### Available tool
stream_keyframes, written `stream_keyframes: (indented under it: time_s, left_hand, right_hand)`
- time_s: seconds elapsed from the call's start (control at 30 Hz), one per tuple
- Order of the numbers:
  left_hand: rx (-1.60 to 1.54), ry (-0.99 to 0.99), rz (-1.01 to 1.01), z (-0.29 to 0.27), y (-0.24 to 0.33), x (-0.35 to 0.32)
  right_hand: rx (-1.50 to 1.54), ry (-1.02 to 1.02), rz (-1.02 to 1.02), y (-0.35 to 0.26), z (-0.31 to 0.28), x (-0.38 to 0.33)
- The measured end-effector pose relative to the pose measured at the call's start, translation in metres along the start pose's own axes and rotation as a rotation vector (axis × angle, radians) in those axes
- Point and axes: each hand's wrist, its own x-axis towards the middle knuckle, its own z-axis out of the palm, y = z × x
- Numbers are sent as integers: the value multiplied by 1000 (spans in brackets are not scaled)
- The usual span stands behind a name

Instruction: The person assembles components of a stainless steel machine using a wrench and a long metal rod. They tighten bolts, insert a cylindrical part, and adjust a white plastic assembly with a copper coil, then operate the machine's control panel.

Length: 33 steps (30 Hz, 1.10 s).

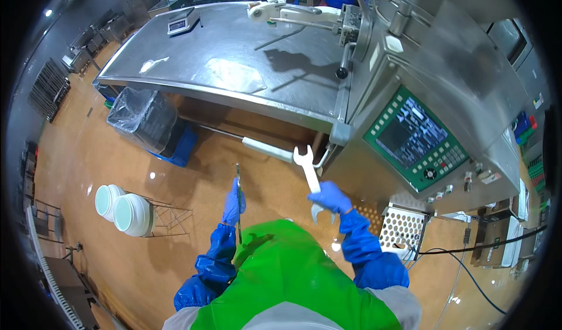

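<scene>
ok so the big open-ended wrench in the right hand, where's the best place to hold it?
Probably mid-shank, about where the right hand already wraps the wrench. The flat, narrow bar between its two forked ends suits a closed fist, coming from the side across the flat faces. The upper fork points at the steel machine, so the ends should stay free. The left hand holds a thin rod.

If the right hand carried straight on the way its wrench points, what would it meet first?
The right hand holds a white open-ended wrench aimed up-left. Its jaw tip probably meets the white-sleeved bar under the steel table first; depth is hard to judge.
</scene>
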Motion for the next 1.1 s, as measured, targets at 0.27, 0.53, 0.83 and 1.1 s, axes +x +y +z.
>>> stream_keyframes:
  time_s: [0.27,0.53,0.83,1.1]
  left_hand:
    - [-107,-524,503,47,205,85]
    - [-636,-926,734,100,299,237]
    - [-881,-876,216,123,299,338]
    - [-893,-942,195,133,293,372]
  right_hand:
    - [-467,468,73,-139,-158,139]
    - [-1047,548,209,-226,-268,256]
    - [844,300,734,-264,-375,342]
    - [1327,533,540,-249,-391,361]
